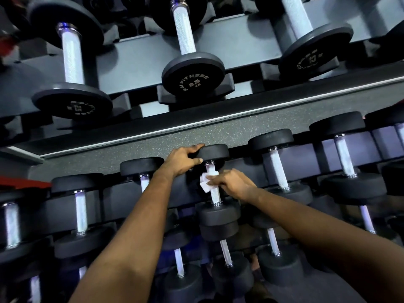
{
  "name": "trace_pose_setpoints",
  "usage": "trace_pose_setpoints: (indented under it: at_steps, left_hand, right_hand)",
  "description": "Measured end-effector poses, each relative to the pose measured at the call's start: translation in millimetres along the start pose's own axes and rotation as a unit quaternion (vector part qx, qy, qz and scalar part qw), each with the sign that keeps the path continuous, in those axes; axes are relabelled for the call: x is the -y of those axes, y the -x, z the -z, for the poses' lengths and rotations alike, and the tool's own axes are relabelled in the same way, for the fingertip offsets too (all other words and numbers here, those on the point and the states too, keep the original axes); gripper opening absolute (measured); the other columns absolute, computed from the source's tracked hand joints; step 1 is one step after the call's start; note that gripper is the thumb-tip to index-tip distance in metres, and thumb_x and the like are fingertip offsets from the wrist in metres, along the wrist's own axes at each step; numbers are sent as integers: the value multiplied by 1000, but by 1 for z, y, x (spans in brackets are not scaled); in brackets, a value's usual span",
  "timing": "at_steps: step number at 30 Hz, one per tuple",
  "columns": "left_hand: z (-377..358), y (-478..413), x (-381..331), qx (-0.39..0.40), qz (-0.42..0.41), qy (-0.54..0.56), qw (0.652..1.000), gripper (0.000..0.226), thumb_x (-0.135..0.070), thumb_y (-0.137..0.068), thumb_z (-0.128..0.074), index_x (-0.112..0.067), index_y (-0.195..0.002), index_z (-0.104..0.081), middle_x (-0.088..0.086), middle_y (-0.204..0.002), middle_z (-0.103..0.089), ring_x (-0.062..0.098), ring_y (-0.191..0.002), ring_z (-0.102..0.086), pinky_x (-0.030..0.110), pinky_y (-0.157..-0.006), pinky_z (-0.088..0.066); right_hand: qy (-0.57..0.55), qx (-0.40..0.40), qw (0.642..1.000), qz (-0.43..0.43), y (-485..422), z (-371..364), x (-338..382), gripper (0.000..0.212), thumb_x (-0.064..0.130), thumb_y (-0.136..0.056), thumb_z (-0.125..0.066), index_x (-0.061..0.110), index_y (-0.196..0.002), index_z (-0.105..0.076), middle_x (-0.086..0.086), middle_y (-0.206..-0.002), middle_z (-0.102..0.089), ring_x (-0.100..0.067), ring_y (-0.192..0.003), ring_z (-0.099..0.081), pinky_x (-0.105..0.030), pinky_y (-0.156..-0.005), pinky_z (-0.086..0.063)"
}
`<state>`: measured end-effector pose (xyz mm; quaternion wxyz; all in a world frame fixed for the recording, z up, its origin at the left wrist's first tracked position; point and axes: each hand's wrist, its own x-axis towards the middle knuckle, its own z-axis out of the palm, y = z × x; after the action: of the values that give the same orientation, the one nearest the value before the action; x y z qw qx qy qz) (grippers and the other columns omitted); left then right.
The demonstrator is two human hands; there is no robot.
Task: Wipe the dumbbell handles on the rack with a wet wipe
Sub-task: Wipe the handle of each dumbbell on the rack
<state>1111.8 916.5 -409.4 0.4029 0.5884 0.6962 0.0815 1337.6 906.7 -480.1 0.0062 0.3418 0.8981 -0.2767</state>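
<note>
Lower row, nearest: black round-headed dumbbells (226,252) with pale knurled handles, partly hidden under the row above.

Rack (122,193): dark rails, with dumbbells side by side along them and handles running from the near edge to the far edge.

Task dumbbell (218,212): about the middle of the visible upper row, near head at the rack's near edge, far head at its far edge.

Right hand (231,182): fingers curled round the handle (215,194) at its middle, pressing the wet wipe (205,182) against the metal.

Wet wipe: white, crumpled, with a loose corner showing on the left side of the handle.

Left hand (181,160): grips the far head of the same dumbbell, fingers over its top rim and thumb on its near face.

Neighbouring dumbbells (276,169): one on each side, untouched, just beside the task dumbbell.

Speckled grey strip (218,130): beyond the rack's far edge, bordered by a pale metal line.

Far row (192,77): larger-looking dumbbells in black cradles on a grey rail; the middle one reads 2.5 kg. Whether this is a second rack or a reflection cannot be told.
</note>
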Motion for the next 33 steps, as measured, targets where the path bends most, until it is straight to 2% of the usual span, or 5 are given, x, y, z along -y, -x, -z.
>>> trace_pose_setpoints:
  at_steps: [15, 20, 24, 29, 33]
  left_hand:
    - [-7, 1, 1, -23, -13, 23, 999, 60, -29, -90, -72, -41, -144, -47, -8, -151, -46, 19, -140, -42, 36, -118, -31]
    - [-7, 1, 1, -28, -11, 24, 999, 60, -29, -90, -72, -42, -143, -48, -8, -151, -46, 18, -140, -43, 34, -118, -31]
    - [-8, 0, 2, -26, -8, 30, 999, 60, -28, -90, -73, -42, -143, -48, -8, -151, -46, 19, -137, -46, 38, -117, -35]
    - [-9, -1, 4, -29, -17, 40, 999, 60, -26, -89, -73, -39, -142, -50, -10, -149, -48, 16, -138, -45, 35, -118, -33]
    - [-8, -1, 3, -28, -13, 41, 999, 59, -27, -89, -73, -40, -142, -50, -11, -148, -48, 16, -137, -45, 34, -118, -32]
  right_hand:
    - [24, 25, 999, -12, 2, 7, 9, 40, 14, -89, -52, 34, -121, -66, 19, -135, -57, -18, -115, -59, -35, -94, -44]
    - [-4, 103, 995, 13, 14, 1, 11, 41, 8, -82, -54, 31, -111, -71, 26, -128, -59, -4, -116, -60, -27, -92, -46]
    - [40, 59, 997, -7, 13, 7, 12, 43, 12, -88, -51, 36, -121, -67, 24, -137, -53, -9, -121, -55, -25, -87, -33]
    - [-19, 70, 997, -15, 40, -8, 5, 45, 10, -83, -50, 32, -116, -70, 19, -131, -60, -13, -115, -59, -35, -96, -46]
    - [-44, -84, 986, -136, 43, -13, 4, 35, 14, -82, -53, 27, -107, -74, 4, -112, -73, -20, -106, -66, -37, -89, -53]
